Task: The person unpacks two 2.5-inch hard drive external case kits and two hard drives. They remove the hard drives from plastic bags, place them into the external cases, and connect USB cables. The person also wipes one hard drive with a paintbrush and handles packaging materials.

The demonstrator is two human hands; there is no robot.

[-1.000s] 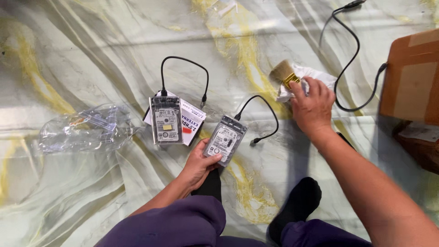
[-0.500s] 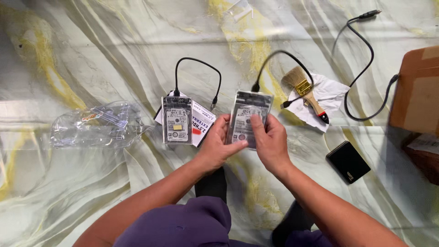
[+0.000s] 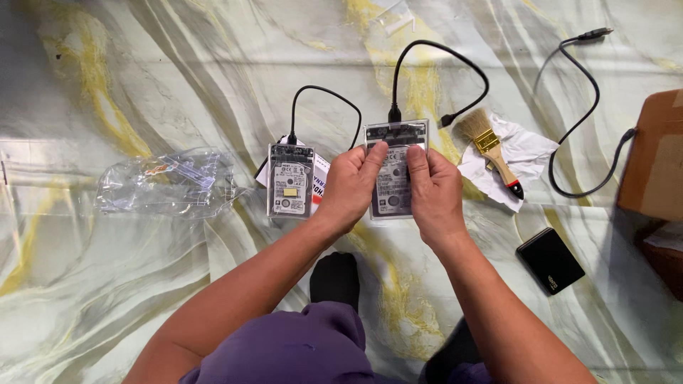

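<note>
Two hands grip one clear drive case (image 3: 395, 171) over the middle of a marble-patterned floor (image 3: 142, 85), pale green-white with yellow veins. The left hand (image 3: 352, 188) clasps the case's left edge, thumb pressed near its top; the right hand (image 3: 434, 192) clasps the right edge, fingers on its face. A black cable (image 3: 441, 53) loops from the case's top toward the far edge of the floor.

Just left of the left hand a second case (image 3: 290, 180) lies flat on a leaflet (image 3: 318, 178), with its own short cable (image 3: 334, 96). Further left sits crumpled clear packaging (image 3: 167, 185).

Right of the hands, a brush (image 3: 491, 146) rests on white paper (image 3: 526, 153). A loose black cable (image 3: 583, 114) curves toward the right edge, where a cardboard box (image 3: 654, 156) stands. A small black case (image 3: 550, 260) lies nearer the person, right of the right forearm. Purple-clad legs and dark socks fill the near edge.
</note>
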